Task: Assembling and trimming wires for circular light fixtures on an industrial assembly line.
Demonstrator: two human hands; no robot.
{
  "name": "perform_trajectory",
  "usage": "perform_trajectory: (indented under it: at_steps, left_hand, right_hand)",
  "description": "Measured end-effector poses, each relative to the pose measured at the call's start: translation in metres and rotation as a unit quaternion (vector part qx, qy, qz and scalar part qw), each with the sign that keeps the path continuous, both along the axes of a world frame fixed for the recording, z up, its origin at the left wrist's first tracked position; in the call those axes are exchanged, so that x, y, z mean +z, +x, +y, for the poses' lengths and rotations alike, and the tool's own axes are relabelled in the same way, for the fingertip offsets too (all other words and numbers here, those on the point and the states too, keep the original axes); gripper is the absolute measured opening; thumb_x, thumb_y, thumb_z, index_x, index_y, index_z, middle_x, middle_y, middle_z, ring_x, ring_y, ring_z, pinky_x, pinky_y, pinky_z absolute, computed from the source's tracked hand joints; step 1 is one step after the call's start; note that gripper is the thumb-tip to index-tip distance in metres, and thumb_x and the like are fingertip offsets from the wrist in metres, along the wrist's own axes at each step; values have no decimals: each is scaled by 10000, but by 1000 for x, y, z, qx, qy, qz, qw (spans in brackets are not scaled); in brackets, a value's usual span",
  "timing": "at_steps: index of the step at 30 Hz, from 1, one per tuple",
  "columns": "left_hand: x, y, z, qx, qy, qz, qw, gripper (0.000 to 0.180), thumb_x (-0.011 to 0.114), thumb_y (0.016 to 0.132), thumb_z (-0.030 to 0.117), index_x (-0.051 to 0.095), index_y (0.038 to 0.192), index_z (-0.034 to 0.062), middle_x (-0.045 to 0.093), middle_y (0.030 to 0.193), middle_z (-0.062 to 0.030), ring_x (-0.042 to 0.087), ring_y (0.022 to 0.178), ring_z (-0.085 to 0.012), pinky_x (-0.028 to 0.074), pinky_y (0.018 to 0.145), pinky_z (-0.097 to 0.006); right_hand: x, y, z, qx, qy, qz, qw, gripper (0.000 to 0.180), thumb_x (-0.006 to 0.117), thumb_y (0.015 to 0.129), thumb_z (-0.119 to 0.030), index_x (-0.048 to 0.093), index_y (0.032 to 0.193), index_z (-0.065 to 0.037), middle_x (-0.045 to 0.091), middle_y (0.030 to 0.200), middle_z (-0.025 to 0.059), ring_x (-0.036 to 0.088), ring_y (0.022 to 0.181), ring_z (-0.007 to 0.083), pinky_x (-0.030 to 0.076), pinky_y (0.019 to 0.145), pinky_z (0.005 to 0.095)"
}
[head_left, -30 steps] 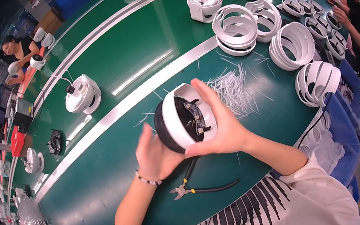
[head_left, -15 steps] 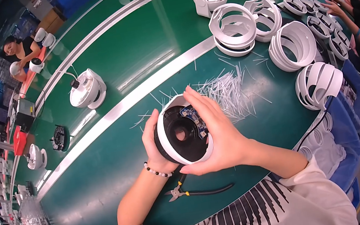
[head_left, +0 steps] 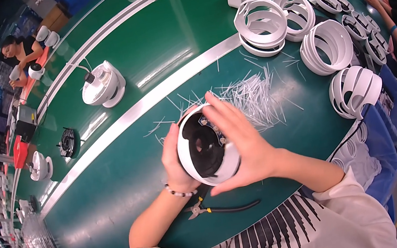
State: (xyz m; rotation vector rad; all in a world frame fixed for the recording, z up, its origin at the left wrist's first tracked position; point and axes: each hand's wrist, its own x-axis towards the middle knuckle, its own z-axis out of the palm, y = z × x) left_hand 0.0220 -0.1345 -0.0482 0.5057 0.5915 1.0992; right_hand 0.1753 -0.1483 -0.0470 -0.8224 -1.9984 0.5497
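Between my two hands is a white round camera housing (head_left: pixel 186 155) with a black insert, tilted so that its open side faces up toward me. My left hand (head_left: pixel 175 159) cups the housing's left side, thumb along the rim. From the right, my right hand (head_left: pixel 252 149) grips the rim, its fingers reaching over the opening and partly hiding a small blue circuit board (head_left: pixel 204 121). Below my hands, a pair of cutting pliers (head_left: pixel 233 208) with dark handles lies on the green table, touched by neither hand.
Thin white plastic strips (head_left: pixel 254 96) lie heaped beyond my hands. White rings (head_left: pixel 326 47) stand stacked at the right, near curved white shells (head_left: pixel 356 92). Past a metal rail (head_left: pixel 129 115), a white camera unit (head_left: pixel 104 84) rests on the green surface. Other people work at far left and right.
The housing has turned in my hands, its opening facing more upward. My right fingers cover more of the circuit board. The camera unit beyond the rail appears farther up and right.
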Motion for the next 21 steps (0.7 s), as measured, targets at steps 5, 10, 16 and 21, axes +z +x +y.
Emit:
perform_trajectory:
  at_steps: [5, 10, 16, 21]
  left_hand:
    - [-10, 1, -3, -27, 49, 15, 998, 584, 258, 887, 463, 342, 1241, 7, 447, 1197, -129, 456, 1081, -218, 371, 923, -343]
    - [-19, -4, -9, -84, 79, -15, 993, 712, 350, 827, 564, 287, 1261, 4, 410, 1223, -130, 437, 1105, -211, 362, 940, -346]
    - [-7, -2, -5, -115, 120, 27, 986, 748, 627, 693, 332, 269, 1255, -8, 419, 1180, -131, 454, 1074, -204, 396, 905, -329]
    - [-10, -3, -6, -59, 126, 47, 989, 732, 579, 652, 281, 281, 1247, -24, 417, 1182, -141, 451, 1071, -211, 378, 912, -332]
  right_hand:
    - [-9, -3, -1, -16, 0, -4, 1000, 1146, 776, 470, -469, 166, 1311, 15, 129, 1339, 278, 244, 1172, 462, 256, 941, 503]
    - [-1, -9, -4, -69, -7, -15, 997, 1183, 781, 443, -485, 158, 1295, 51, 198, 1293, 267, 278, 1140, 434, 276, 924, 487]
    - [2, -8, -2, -107, -55, -41, 992, 1225, 795, 405, -496, 154, 1294, 50, 237, 1263, 242, 299, 1116, 402, 271, 927, 459]
    - [3, -14, -2, -123, -35, -26, 991, 1201, 783, 413, -483, 158, 1298, 36, 235, 1260, 249, 296, 1116, 402, 257, 925, 467]
